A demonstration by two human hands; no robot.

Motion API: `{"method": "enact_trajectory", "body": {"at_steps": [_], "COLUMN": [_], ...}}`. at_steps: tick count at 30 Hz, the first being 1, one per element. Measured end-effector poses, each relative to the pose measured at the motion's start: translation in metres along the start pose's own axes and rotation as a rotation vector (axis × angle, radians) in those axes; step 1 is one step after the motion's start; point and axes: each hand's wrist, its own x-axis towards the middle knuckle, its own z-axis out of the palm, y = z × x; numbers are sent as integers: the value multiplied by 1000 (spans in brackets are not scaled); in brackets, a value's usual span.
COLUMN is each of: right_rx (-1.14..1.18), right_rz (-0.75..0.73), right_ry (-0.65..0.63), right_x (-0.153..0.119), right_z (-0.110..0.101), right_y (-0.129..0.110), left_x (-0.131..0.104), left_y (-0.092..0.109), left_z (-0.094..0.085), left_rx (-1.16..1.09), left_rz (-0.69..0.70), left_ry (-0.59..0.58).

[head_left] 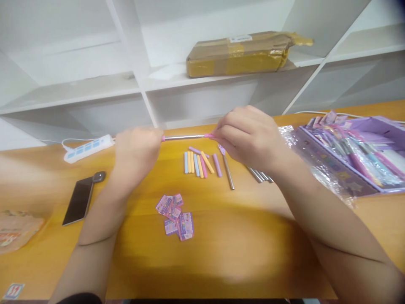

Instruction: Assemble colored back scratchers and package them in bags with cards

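Note:
Stretched level between my hands is a back scratcher (184, 137) with a thin metal rod and pink ends. My left hand (138, 150) is closed round its pink handle end and looks blurred. The pink head end sits pinched in my right hand (248, 133), mostly hidden by the fingers. Below the rod, several pastel handle sleeves (198, 164) in blue, orange, pink and purple lie in a loose row. Beside them rests a purple-headed back scratcher (227, 168) with a bare metal rod. More metal rods (260, 174) lie partly behind my right forearm.
Small printed cards (179, 217) lie scattered nearer me. On the right, a purple box (348, 169) holds wrapped items, with clear plastic wrap (329, 181) beside it. A phone (78, 200), earbud-like dark case (99, 176) and power strip (89, 148) are left. A taped carton (238, 55) sits on the shelf.

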Motion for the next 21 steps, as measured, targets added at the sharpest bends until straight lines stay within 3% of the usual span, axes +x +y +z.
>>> {"method": "enact_trajectory", "body": {"at_steps": [9,17,21], "right_rx": [20,6,-19], "right_rz": [-13,-54,-70], "right_ry": [14,23,53], "right_x": [3,3,4], "right_z": [-9,-9,-9], "right_y": [-11,-19,-21], "left_x": [-3,0,0], "left_y": [2,10,14], "left_z": [-5,5,10], "left_rx": [-119,1,-12], "left_rz": [-27,74,60], "left_ry": [35,122,141]}}
